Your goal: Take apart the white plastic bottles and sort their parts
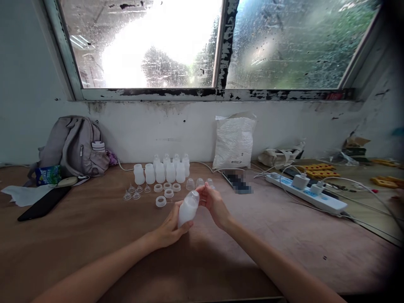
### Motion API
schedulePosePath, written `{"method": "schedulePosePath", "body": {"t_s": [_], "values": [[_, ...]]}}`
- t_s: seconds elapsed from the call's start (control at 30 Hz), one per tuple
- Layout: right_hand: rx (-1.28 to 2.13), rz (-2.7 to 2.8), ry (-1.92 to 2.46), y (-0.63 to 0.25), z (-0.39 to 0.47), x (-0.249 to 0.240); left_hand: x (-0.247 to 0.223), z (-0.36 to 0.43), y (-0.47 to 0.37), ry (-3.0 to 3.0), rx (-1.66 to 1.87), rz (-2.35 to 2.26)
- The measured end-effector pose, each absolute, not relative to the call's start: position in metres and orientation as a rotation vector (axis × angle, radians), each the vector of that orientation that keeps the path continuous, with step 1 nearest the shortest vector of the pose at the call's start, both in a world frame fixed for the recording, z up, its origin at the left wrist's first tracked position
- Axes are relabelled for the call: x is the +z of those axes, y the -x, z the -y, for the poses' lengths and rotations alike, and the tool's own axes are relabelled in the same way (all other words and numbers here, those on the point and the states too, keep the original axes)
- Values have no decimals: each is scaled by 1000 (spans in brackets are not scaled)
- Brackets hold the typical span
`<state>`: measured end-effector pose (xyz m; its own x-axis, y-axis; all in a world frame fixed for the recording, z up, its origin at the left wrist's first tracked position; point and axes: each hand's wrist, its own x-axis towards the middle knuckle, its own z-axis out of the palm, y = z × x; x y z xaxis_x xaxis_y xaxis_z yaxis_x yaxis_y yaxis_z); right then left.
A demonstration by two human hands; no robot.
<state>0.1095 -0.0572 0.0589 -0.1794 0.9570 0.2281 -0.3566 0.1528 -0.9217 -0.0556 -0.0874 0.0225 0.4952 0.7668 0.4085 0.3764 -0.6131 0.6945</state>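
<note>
My left hand (173, 229) is wrapped around a white baby bottle (187, 213), thumb across its near side. The bottle tilts to the right, with a clear dome cap (193, 196) on top. Beside that cap is my right hand (216, 206), its fingers loosely curved and holding nothing I can see; whether the fingertips touch the cap I cannot tell. Behind my hands lie several white collar rings (160, 202), several clear nipples (127, 195) and several clear caps (190, 184). Farther back stand several open white bottles (149, 174), with capped bottles (185, 164) behind them.
A grey backpack (74, 145) leans on the wall at left, near a black phone-like slab (46, 204). At the back stands a white plastic bag (234, 141), with a phone (236, 183) before it. A power strip (306, 193) trails cables on the right.
</note>
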Motion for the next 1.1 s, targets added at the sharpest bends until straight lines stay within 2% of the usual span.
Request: {"method": "schedulePosePath", "body": {"t_s": [0.37, 0.5, 0.63, 0.8, 0.9, 1.1], "values": [[1232, 1637, 770, -103, 65, 49, 11, 76, 69, -2073, 946, -997], [1237, 1603, 781, -103, 63, 45, 22, 76, 70, -2147, 1125, -1028], [1229, 1577, 802, -106, 58, 41, 52, 72, 67, -2126, 1360, -1114], [1197, 1567, 846, -108, 55, 38, 92, 66, 70, -2337, 1121, -1088], [1203, 1543, 883, -109, 53, 36, 120, 56, 86, -2415, 1097, -1115], [1209, 1543, 944, -109, 48, 32, 204, 4, 145, -2416, 1338, -1600]]}}
